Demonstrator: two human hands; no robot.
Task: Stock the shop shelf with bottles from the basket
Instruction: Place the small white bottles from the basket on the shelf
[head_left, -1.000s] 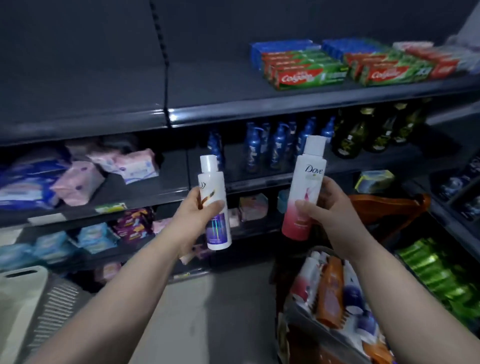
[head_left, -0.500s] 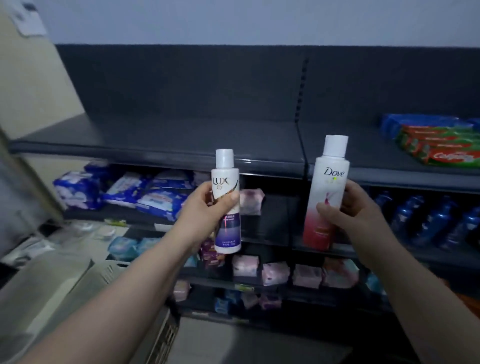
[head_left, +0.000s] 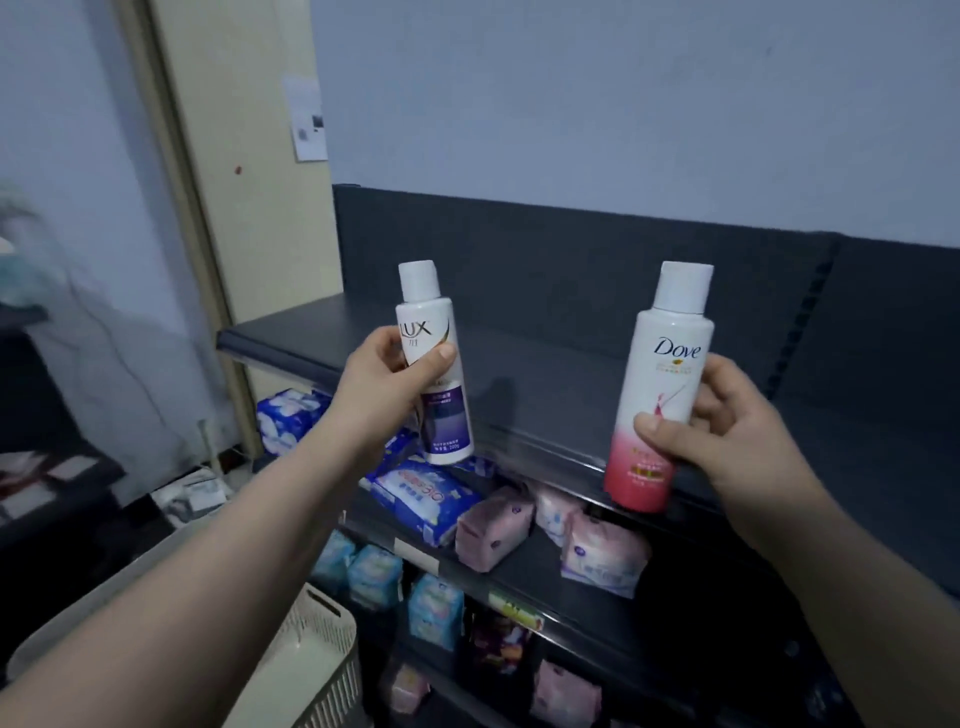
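My left hand grips a small white Lux bottle with a purple label, held upright in front of the dark top shelf. A taller white-to-pink Dove bottle stands upright in my right hand, its base level with the top shelf's front edge. Both bottles are in the air, neither resting on the shelf. The top shelf surface in view holds nothing. The basket with bottles is out of view.
Lower shelves hold blue packs and pink packs of pads. A cream plastic basket sits at lower left. A door frame and wall lie to the left of the shelving.
The view has swung up and to the left, from the toothpaste section to the shelf's left end. Both hands carried the bottles higher, up to the top shelf level.
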